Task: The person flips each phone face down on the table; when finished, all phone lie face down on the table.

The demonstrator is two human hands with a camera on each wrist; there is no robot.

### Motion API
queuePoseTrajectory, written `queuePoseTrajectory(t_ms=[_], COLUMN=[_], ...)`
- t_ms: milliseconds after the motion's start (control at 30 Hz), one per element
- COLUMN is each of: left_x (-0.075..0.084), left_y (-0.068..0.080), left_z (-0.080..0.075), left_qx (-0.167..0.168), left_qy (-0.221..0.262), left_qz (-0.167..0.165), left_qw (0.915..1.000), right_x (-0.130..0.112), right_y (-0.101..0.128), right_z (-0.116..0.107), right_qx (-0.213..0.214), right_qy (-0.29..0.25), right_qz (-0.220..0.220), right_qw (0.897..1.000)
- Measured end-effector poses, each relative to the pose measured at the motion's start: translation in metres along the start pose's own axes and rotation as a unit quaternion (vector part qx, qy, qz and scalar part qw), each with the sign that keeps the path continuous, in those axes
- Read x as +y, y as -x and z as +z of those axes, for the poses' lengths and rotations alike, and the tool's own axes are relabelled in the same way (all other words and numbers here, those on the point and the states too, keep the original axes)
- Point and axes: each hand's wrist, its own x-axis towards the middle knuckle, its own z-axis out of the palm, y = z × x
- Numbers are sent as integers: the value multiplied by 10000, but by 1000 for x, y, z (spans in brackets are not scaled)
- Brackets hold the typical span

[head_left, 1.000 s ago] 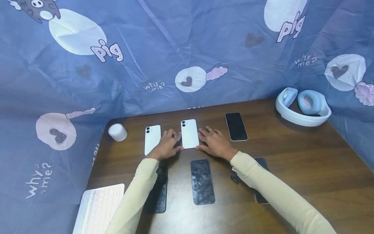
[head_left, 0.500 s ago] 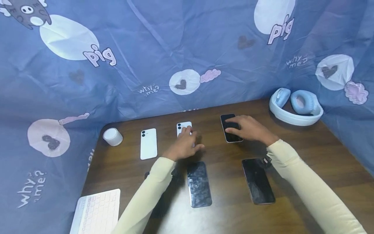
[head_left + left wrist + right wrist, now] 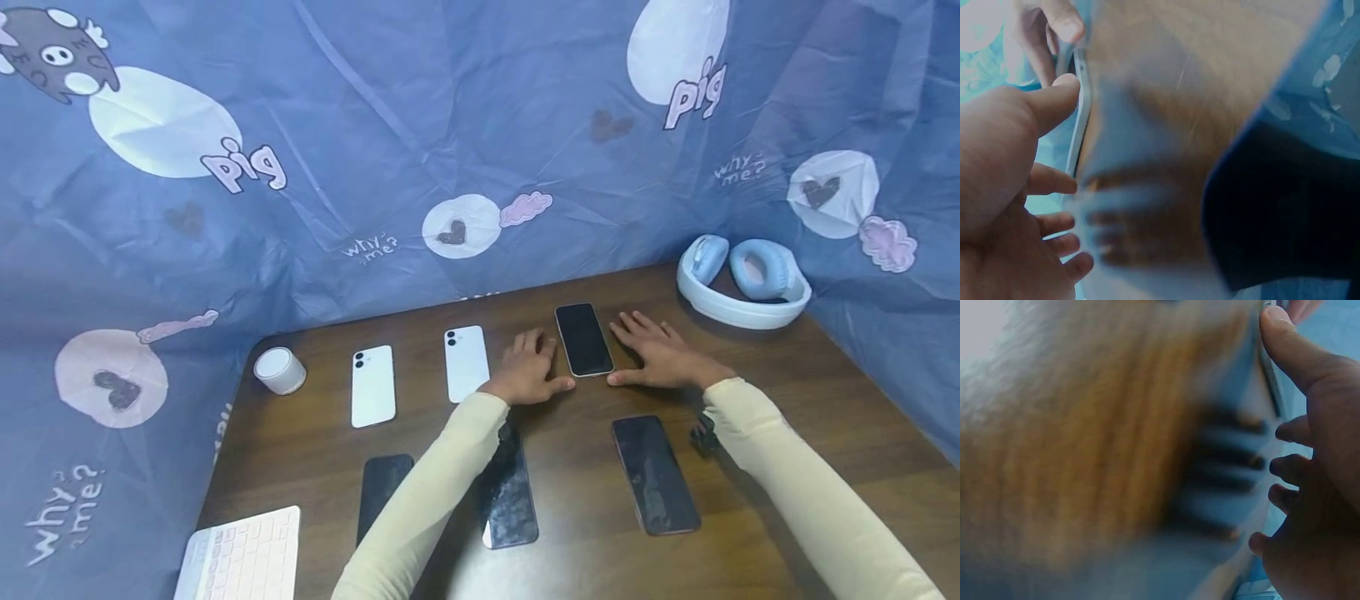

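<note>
2 hands frame a dark phone (image 3: pixel 583 339) that lies face up at the back of the worktop (image 3: pixel 787 400), third in the far row. My left hand (image 3: pixel 529 377) rests flat on the wood just left of it, fingers spread and relaxed, thumb reaching toward the phone's near left corner. My right hand (image 3: pixel 658 358) lies flat on the other side, fingers straight, thumb pointing at the near right corner. Neither hand grips anything. From the left wrist view I see the left thumb (image 3: pixel 1054 100) touching the phone's thin edge (image 3: pixel 1080 119); the right wrist view is too blurred to tell if that thumb (image 3: pixel 1285 344) touches.

Left of my left hand, 2 white phones (image 3: pixel 465 362) (image 3: pixel 372 385) lie camera side up in the same row, and a small white cylinder (image 3: pixel 279 370) stands at the far left. 3 more dark phones form the near row: one at the left (image 3: pixel 382 492), one partly under my left sleeve (image 3: pixel 510 500), one on the right (image 3: pixel 655 473). Pale blue headphones (image 3: pixel 742 283) sit in the far right corner, and a white keyboard (image 3: pixel 240 554) pokes over the near left edge. A blue printed cloth (image 3: pixel 450 125) hangs behind.
</note>
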Motion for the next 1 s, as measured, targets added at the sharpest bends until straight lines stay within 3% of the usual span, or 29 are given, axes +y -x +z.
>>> queuePoseTrajectory(t_ms=[267,567,767,1000], left_x=[8,8,8,3], left_y=[-8,-11,-12,-10], left_z=[16,23,23,18], left_qx=[150,514,647,659], left_qy=[-153,-330,-371,-206], left_qz=[-140,-70,13,17], left_qw=[9997,9981,9972,9976], right_x=[0,2,6,-4], right_y=[1,3,2,0], right_z=[14,20,23,13], right_qx=[162,441,458,803], right_qy=[371,321,109,-106], right_qz=[-260,-482,-523,-701], right_qw=[9988,9973,9975,9943])
